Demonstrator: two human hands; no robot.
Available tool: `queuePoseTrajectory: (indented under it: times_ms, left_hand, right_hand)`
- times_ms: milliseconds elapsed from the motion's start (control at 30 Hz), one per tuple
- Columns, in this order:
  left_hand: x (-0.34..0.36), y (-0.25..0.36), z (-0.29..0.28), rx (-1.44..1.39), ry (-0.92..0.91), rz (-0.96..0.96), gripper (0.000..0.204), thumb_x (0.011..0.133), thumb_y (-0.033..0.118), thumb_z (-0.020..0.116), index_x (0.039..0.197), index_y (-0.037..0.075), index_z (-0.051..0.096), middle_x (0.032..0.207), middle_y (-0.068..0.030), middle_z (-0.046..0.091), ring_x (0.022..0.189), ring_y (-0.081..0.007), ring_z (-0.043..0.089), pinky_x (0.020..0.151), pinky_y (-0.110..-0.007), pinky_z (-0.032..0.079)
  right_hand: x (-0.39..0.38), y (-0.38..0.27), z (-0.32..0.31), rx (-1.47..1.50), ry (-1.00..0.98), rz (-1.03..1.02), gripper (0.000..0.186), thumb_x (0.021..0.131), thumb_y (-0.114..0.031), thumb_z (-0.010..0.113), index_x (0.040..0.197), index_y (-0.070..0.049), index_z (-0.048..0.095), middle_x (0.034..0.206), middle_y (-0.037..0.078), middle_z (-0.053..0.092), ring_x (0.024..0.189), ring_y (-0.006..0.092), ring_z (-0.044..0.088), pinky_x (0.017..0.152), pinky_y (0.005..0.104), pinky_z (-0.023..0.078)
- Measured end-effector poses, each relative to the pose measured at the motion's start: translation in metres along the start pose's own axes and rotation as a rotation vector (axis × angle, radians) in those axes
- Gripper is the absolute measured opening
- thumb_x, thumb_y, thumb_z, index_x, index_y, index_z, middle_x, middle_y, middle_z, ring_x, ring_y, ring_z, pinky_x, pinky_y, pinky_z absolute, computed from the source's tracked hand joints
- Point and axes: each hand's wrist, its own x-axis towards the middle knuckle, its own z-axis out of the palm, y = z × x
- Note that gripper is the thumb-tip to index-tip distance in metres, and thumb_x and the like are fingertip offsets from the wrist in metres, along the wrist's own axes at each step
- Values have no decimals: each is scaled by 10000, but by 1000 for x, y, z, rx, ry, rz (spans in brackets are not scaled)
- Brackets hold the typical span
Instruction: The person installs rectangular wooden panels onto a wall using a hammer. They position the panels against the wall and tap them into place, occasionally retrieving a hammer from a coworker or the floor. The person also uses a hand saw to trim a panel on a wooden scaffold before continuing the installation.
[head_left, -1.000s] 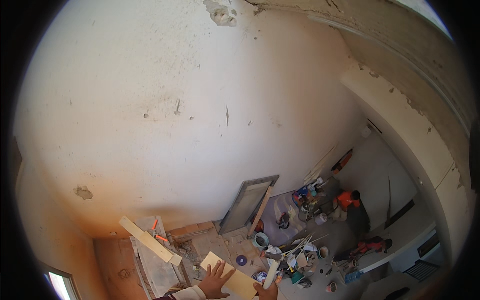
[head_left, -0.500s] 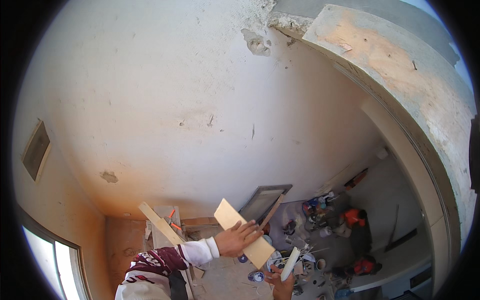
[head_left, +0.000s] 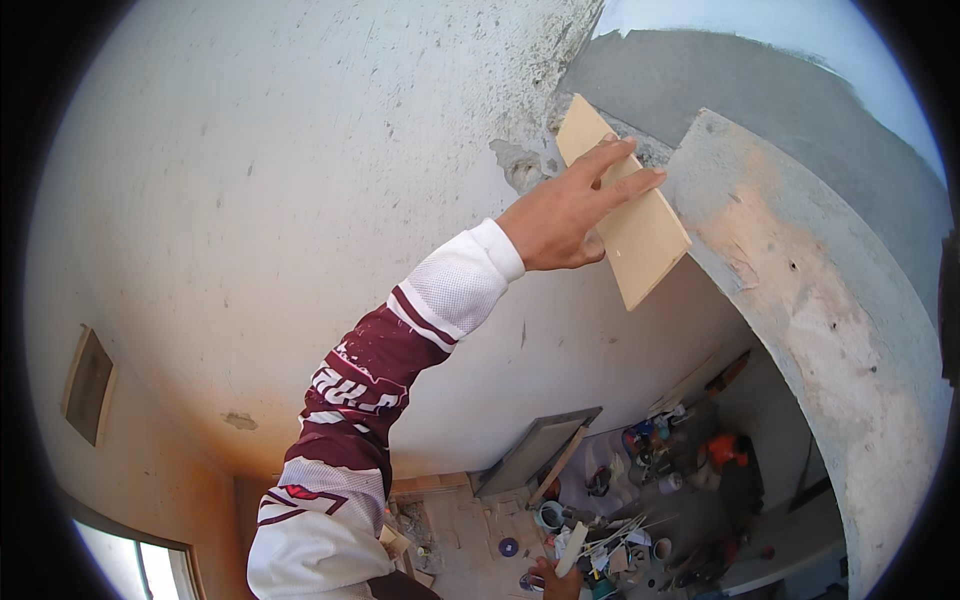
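My left hand (head_left: 565,212) is raised and grips a flat, pale yellow wooden board (head_left: 648,250) by its long edges. The board tilts at the near end of a rough concrete beam (head_left: 765,200), where wall and beam meet. Whether it touches the concrete, I cannot tell. Low in the view, my right hand (head_left: 556,584) is closed around a narrow off-white piece (head_left: 572,549) that points upward. The kind of that piece cannot be made out, and the lower edge cuts off part of the hand.
A chipped patch (head_left: 518,165) marks the white wall (head_left: 330,200). Far below, a grey-framed panel (head_left: 535,450) leans against it. Buckets, sticks and tools (head_left: 620,550) litter the floor. A person in orange (head_left: 728,450) is down there, and a window (head_left: 135,555) is at lower left.
My left hand has lifted the board up and to the right, from above the floor to the beam's end. My right hand, still holding the off-white piece, sits slightly lower in view.
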Motion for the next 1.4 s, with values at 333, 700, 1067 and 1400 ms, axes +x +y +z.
queuePoseTrajectory:
  times_ms: [333, 700, 1067, 1400]
  left_hand:
    - [41, -82, 5, 89, -57, 50, 962, 713, 101, 774, 1547, 237, 313, 1536, -212, 361, 1447, -392, 347, 1072, -476, 498]
    - [52, -107, 11, 71, -36, 80, 980, 687, 92, 792, 1539, 226, 328, 1490, -227, 399, 1413, -409, 389, 1053, -479, 511]
    - [62, -105, 14, 59, -25, 23, 985, 660, 93, 795, 1529, 198, 344, 1498, -198, 399, 1424, -418, 368, 1094, -487, 473]
    - [67, -109, 17, 79, -21, 38, 958, 651, 61, 764, 1514, 193, 371, 1467, -127, 451, 1416, -391, 393, 1070, -452, 496]
  right_hand:
    - [47, -74, 73, -32, 88, -125, 311, 936, -219, 717, 1149, -2, 653, 961, 91, 704, 811, 180, 680, 657, 322, 558]
    - [80, -66, 86, -22, 21, -213, 294, 958, -207, 692, 1144, 10, 622, 933, 69, 676, 816, 171, 662, 679, 320, 552]
    - [66, -122, 116, 45, -33, -192, 289, 940, -137, 689, 1177, -4, 589, 898, 67, 660, 684, 140, 603, 516, 289, 501]
    - [71, -161, 138, 21, 32, -577, 322, 903, -142, 731, 1048, 49, 516, 821, 90, 629, 708, 161, 668, 631, 279, 554]
